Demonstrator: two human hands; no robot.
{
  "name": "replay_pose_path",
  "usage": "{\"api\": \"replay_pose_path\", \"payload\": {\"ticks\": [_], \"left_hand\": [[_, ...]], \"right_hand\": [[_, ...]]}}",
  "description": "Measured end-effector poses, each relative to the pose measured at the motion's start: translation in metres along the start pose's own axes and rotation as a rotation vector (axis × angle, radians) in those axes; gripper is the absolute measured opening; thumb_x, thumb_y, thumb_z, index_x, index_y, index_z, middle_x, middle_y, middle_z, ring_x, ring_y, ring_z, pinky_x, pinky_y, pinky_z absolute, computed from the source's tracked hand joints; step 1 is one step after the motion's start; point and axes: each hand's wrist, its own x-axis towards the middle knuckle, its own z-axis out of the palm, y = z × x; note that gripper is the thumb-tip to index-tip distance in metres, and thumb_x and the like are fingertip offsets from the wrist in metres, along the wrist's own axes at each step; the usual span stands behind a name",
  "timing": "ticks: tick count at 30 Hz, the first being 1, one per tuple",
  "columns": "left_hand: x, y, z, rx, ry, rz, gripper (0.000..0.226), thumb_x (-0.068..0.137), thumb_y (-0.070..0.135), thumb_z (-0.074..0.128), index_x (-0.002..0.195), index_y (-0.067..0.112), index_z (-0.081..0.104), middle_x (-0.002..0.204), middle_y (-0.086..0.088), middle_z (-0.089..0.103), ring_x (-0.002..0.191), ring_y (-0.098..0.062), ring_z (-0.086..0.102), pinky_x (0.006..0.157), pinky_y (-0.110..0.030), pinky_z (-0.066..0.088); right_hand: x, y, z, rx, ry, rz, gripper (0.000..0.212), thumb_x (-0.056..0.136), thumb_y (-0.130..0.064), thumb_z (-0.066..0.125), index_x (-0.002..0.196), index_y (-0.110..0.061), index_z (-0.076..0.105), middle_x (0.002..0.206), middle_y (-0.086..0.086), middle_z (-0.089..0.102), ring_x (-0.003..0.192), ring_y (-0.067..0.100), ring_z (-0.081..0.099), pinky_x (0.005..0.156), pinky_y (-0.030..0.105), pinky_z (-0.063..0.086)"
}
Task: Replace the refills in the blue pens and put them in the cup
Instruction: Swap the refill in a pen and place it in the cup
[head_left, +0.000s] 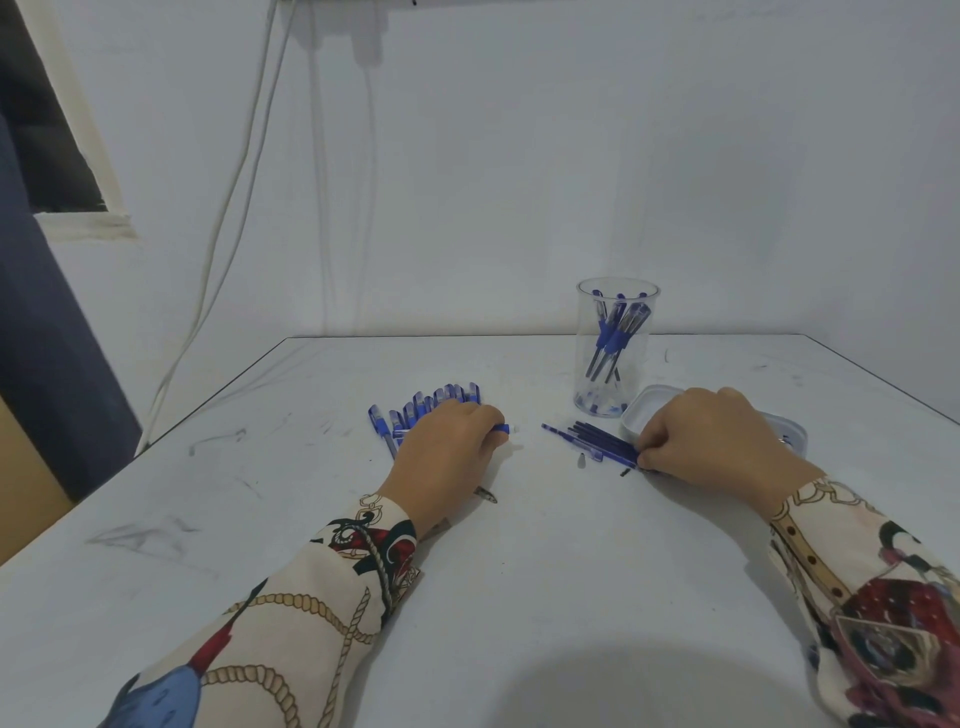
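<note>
1. The desk (519, 597) is white and scuffed, and everything sits toward its far edge, within reach of both arms.
2. The clear cup (616, 345) stands upright near the far edge, right of centre, with a few finished blue pens leaning inside; it is the drop-off point, so it stays just beyond the work.
3. A white lidded box (649, 410) sits just beside the cup, partly hidden by the right hand.
4. The row of blue pens (431, 405) lies fanned left of centre, likely those awaiting refills.
5. The left hand (447, 452) curls around one pen, its blue end (501, 428) poking out past the fingers, steadying it for the swap.
6. The right hand (711, 441) pinches the near end of the bundle of refills (592, 440), apparently picking one out.
7. A small loose tip piece (582, 460) lies on the desk near the refills.
</note>
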Motion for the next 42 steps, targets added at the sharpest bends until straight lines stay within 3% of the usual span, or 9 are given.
{"api": "replay_pose_path", "payload": {"ticks": [9,14,22,27,31,36,42], "left_hand": [[-0.002,0.001,-0.001,-0.012,0.011,0.011,0.022,0.097,0.028,0.045,0.101,0.015,0.062,0.084,0.002,0.059,0.079,-0.015,0.046,0.066,-0.026,0.034],[-0.001,0.003,-0.001,-0.014,0.012,0.022,0.022,0.096,0.028,0.045,0.098,0.014,0.062,0.077,0.006,0.051,0.076,-0.013,0.043,0.064,-0.026,0.031],[-0.004,0.009,-0.001,-0.036,-0.001,0.042,0.022,0.097,0.029,0.045,0.1,0.015,0.062,0.085,0.001,0.061,0.083,-0.017,0.05,0.071,-0.03,0.043],[-0.004,0.01,-0.001,-0.022,-0.001,0.048,0.023,0.097,0.029,0.043,0.1,0.015,0.062,0.085,0.003,0.06,0.083,-0.016,0.05,0.071,-0.028,0.041],[-0.005,0.01,0.0,-0.04,-0.001,0.047,0.024,0.097,0.029,0.044,0.105,0.015,0.062,0.089,0.001,0.062,0.085,-0.016,0.05,0.075,-0.029,0.042],[-0.005,0.01,0.0,-0.046,0.008,0.056,0.023,0.097,0.028,0.045,0.105,0.015,0.062,0.089,0.001,0.062,0.085,-0.017,0.051,0.074,-0.031,0.043],[-0.006,0.009,0.002,-0.038,0.029,0.071,0.021,0.097,0.028,0.046,0.102,0.016,0.063,0.084,0.002,0.062,0.081,-0.016,0.05,0.071,-0.03,0.044]], "right_hand": [[0.0,0.0,0.0,0.057,0.0,0.004,0.014,0.081,-0.039,0.06,0.075,-0.037,0.073,0.075,-0.02,0.065,0.077,0.006,0.052,0.073,0.028,0.025],[-0.004,0.015,-0.016,0.243,0.068,0.146,0.013,0.082,-0.031,0.06,0.075,-0.034,0.07,0.08,-0.02,0.065,0.08,0.01,0.057,0.074,0.028,0.04],[-0.003,0.047,-0.003,-0.028,-0.131,0.284,0.003,0.078,-0.033,0.067,0.078,-0.034,0.07,0.077,-0.013,0.064,0.072,0.011,0.056,0.067,0.026,0.038],[-0.002,0.051,0.002,-0.106,-0.118,0.296,0.005,0.078,-0.03,0.066,0.079,-0.032,0.07,0.078,-0.012,0.065,0.074,0.012,0.06,0.065,0.025,0.04],[-0.001,0.054,0.005,-0.202,-0.119,0.32,0.009,0.08,-0.028,0.062,0.08,-0.027,0.071,0.076,-0.009,0.067,0.068,0.012,0.06,0.055,0.022,0.033],[0.001,0.055,0.007,-0.179,-0.107,0.315,0.006,0.081,-0.03,0.063,0.084,-0.031,0.069,0.081,-0.01,0.064,0.076,0.014,0.059,0.065,0.025,0.036],[-0.001,0.055,0.007,-0.153,-0.094,0.303,0.005,0.082,-0.029,0.063,0.078,-0.03,0.067,0.073,-0.012,0.06,0.071,0.013,0.056,0.064,0.025,0.035]]}}
